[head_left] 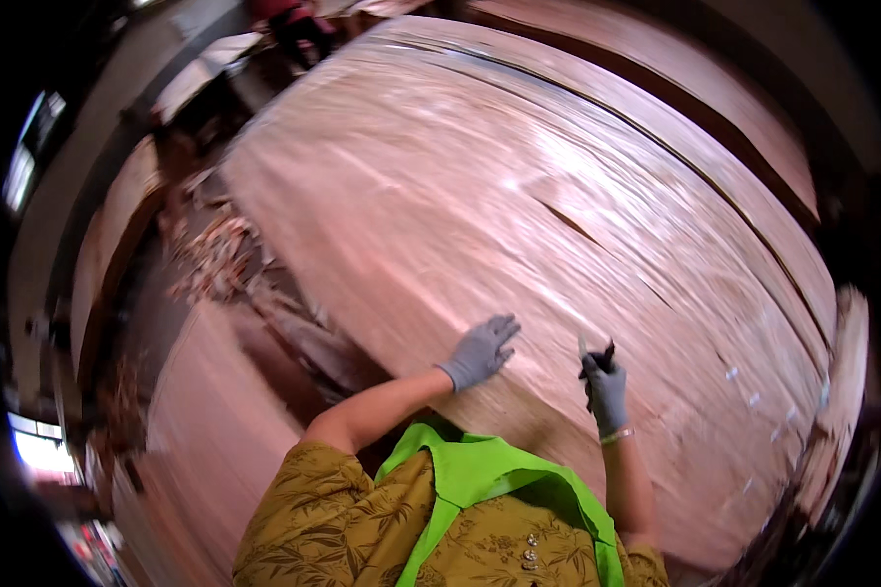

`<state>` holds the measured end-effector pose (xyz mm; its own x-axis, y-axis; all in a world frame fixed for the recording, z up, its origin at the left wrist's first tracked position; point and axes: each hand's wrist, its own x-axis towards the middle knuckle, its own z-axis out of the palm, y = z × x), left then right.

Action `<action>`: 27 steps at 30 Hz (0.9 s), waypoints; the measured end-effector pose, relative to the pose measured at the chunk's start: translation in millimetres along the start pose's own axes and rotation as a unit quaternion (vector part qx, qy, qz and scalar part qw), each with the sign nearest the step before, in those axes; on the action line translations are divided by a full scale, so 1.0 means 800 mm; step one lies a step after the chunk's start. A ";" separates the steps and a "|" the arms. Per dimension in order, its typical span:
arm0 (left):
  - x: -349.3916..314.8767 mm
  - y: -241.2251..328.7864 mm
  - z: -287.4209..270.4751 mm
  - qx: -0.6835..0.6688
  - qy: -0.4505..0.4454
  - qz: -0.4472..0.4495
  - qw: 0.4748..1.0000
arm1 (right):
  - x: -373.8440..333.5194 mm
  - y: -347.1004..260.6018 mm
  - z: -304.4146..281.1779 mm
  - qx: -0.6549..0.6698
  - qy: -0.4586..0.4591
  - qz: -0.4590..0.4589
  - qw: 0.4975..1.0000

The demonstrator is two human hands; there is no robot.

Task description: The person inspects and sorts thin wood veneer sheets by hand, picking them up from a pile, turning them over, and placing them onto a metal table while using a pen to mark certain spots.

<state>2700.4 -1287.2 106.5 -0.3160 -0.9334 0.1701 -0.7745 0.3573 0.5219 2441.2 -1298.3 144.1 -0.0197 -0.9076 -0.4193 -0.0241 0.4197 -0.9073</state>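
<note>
There it was: a dark slit (570, 221) opened in the broad wooden sheet (411, 215) surrounding it; nearer the wearer and leftward, the left grip (478, 355) lay spread, while nearer and slightly rightward the right grip (609, 396) clasped a pale-tipped dark tool (604, 358). A flat steadying palm, tip clear of fingers, seemed wisest.
</note>
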 end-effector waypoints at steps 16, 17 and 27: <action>0.372 -0.183 0.026 0.153 0.038 0.221 0.963 | 0.368 -0.068 0.110 0.088 0.105 0.086 0.987; 0.381 -0.184 0.029 0.153 0.038 0.254 0.954 | 0.371 -0.070 0.110 0.085 0.095 0.095 0.987; 0.398 -0.181 0.040 0.216 -0.049 0.305 0.926 | 0.310 -0.061 0.177 0.204 0.112 0.171 0.957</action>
<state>2694.6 -1634.7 58.7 -0.7986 -0.5542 0.2348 -0.5762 0.8167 -0.0318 2579.1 -1545.0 79.8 -0.1720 -0.6741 -0.7183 0.4134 0.6125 -0.6738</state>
